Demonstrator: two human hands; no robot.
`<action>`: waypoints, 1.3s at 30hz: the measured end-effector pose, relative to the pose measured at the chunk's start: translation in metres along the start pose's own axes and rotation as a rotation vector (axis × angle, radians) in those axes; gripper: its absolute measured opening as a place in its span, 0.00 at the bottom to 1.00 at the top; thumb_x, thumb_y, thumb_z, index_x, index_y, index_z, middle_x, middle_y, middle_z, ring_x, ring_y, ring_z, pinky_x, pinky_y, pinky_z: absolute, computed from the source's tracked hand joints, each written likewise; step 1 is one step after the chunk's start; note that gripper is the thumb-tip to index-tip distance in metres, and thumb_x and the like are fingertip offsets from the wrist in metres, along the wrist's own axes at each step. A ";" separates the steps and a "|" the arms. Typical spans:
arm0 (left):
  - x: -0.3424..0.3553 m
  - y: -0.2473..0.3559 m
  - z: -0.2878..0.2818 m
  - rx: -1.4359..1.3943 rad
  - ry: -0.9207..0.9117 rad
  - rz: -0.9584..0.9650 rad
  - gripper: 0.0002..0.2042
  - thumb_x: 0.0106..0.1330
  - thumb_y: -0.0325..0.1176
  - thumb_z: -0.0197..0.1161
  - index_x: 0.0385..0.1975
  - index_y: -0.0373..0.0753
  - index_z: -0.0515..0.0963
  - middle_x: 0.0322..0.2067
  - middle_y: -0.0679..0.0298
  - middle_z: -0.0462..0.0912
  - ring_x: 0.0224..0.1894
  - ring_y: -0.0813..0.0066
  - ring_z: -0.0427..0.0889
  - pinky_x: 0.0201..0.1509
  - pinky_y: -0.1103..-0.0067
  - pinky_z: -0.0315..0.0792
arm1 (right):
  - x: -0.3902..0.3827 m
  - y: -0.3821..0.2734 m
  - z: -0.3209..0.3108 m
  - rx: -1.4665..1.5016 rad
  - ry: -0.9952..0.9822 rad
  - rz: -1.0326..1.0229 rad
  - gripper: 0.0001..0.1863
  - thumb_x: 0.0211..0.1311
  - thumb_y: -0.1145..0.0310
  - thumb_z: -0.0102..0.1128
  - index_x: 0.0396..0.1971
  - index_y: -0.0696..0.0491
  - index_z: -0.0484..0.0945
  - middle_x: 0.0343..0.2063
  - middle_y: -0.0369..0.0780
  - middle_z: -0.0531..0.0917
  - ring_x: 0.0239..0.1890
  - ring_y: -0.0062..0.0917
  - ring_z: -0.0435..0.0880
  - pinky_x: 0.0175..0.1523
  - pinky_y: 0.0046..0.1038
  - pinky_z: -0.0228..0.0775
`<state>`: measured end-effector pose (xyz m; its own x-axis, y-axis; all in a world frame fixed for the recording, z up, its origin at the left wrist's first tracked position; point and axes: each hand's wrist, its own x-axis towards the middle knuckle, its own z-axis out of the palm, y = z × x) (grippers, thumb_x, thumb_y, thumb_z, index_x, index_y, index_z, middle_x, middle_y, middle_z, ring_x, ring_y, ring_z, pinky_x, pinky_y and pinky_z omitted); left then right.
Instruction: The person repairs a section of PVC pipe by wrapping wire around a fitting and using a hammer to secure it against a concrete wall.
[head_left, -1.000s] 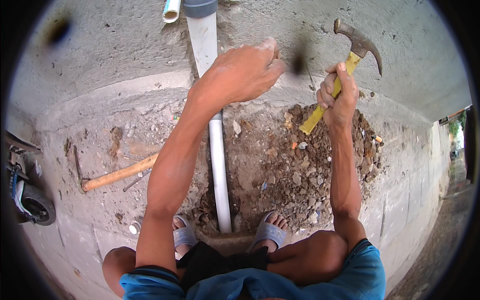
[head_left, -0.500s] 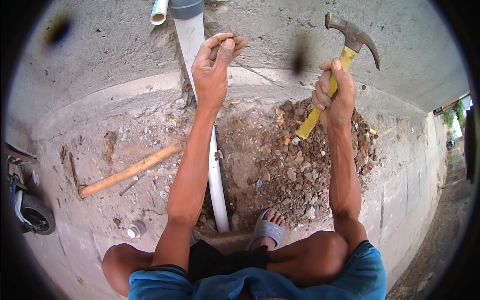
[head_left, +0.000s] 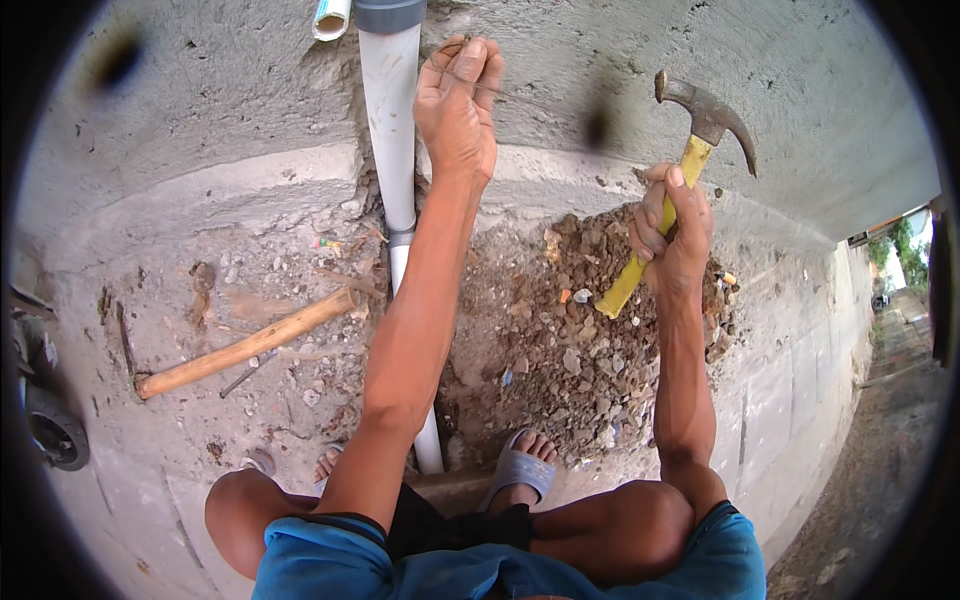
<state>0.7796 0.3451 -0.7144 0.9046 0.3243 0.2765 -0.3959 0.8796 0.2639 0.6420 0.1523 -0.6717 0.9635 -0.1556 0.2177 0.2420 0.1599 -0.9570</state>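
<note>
Ok so what I'm eyeing from my end is the hammer [head_left: 692, 160] versus the wire [head_left: 510, 95]. Right hand [head_left: 675, 235] is wrapped firmly round the yellow handle, long axis running 1 to 7 o'clock, head at the 1 end. Left hand [head_left: 460, 110] has thumb and fingers pinched together on the wire, which trails off toward 3 or 4 o'clock, so thin I honestly can't tell where it ends.

From the left hand I read the hammer's head at 3 o'clock and its butt nearer 4, well apart. The tall pipe [head_left: 390, 130] is just beside the left hand at 9 o'clock, standing 12 to 6 along the wall [head_left: 220, 120]. Left is way nearer to it than right, though I can't say whether they touch.

My count, clock centred on the left hand: two hands, one hammer, one wire as far as I can see, one tall pipe, one cut pipe [head_left: 332, 20] at 10, one low pipe [head_left: 428, 445] at 6, partly behind the left forearm, one wooden-handled tool [head_left: 250, 340] between 7 and 8 with one rod [head_left: 245, 377] beside it, and one rubble heap [head_left: 580, 380] at 5
</note>
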 end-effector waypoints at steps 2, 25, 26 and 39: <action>0.005 -0.001 0.008 0.095 0.035 0.104 0.13 0.69 0.26 0.66 0.49 0.33 0.73 0.43 0.58 0.83 0.48 0.70 0.86 0.56 0.78 0.84 | -0.001 0.002 -0.001 -0.022 0.009 0.013 0.18 0.73 0.56 0.59 0.43 0.57 0.74 0.18 0.30 0.67 0.11 0.10 0.56 0.16 0.19 0.48; 0.042 -0.039 0.007 0.322 0.100 0.532 0.15 0.78 0.36 0.57 0.54 0.29 0.74 0.40 0.58 0.84 0.39 0.75 0.85 0.41 0.80 0.80 | -0.017 -0.006 0.035 -0.799 -0.012 -0.327 0.28 0.76 0.52 0.54 0.59 0.64 0.71 0.27 0.33 0.75 0.20 0.09 0.67 0.24 0.16 0.63; 0.041 -0.039 0.005 0.341 0.093 0.515 0.15 0.78 0.36 0.57 0.55 0.30 0.74 0.41 0.59 0.84 0.39 0.76 0.85 0.41 0.80 0.80 | -0.015 -0.010 0.034 -0.827 -0.019 -0.355 0.28 0.76 0.52 0.54 0.59 0.64 0.70 0.27 0.33 0.75 0.20 0.09 0.67 0.24 0.16 0.62; 0.034 -0.033 0.023 0.469 0.333 0.344 0.13 0.76 0.36 0.59 0.54 0.37 0.81 0.28 0.73 0.76 0.26 0.89 0.69 0.27 0.88 0.63 | 0.025 0.001 0.068 -0.957 -0.062 -0.841 0.24 0.79 0.57 0.51 0.62 0.61 0.71 0.29 0.32 0.76 0.25 0.11 0.70 0.29 0.16 0.63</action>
<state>0.8197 0.3187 -0.6927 0.6851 0.7156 0.1363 -0.6290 0.4868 0.6061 0.6738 0.2153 -0.6544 0.5636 0.1828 0.8055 0.6244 -0.7327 -0.2706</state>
